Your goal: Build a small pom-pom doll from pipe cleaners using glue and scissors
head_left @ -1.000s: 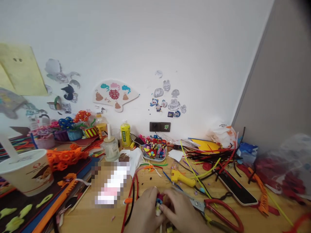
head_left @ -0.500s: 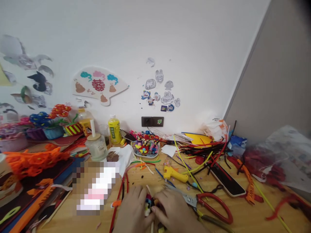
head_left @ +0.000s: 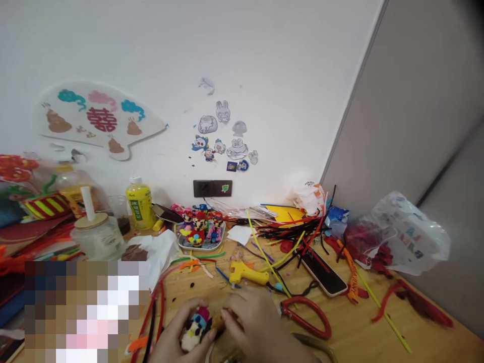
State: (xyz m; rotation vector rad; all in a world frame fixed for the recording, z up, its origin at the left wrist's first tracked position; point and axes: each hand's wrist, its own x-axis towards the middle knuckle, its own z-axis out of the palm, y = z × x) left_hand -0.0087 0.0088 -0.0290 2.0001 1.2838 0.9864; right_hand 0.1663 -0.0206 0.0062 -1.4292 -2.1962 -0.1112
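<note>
At the bottom edge of the head view my left hand (head_left: 172, 337) is closed round a small fuzzy figure (head_left: 195, 327) with a white body, a pink and blue top and dark dots. My right hand (head_left: 252, 325) touches the figure's right side with pinched fingertips. Both hands rest low over the wooden desk (head_left: 355, 333). Just to the right of my right hand lie red-handled scissors (head_left: 305, 317). A yellow glue gun (head_left: 246, 274) lies a little beyond my hands.
Loose pipe cleaners (head_left: 287, 237) lie in a heap at the back right, next to a black phone (head_left: 324, 272) and a plastic bag (head_left: 397, 237). A tray of small figures (head_left: 200, 233), a yellow bottle (head_left: 139, 204) and a lidded jar (head_left: 96, 234) stand behind.
The view has swung to the right, so the left-hand clutter has slid out of frame. My hands have shifted left and the figure now shows more fully in my left hand.
</note>
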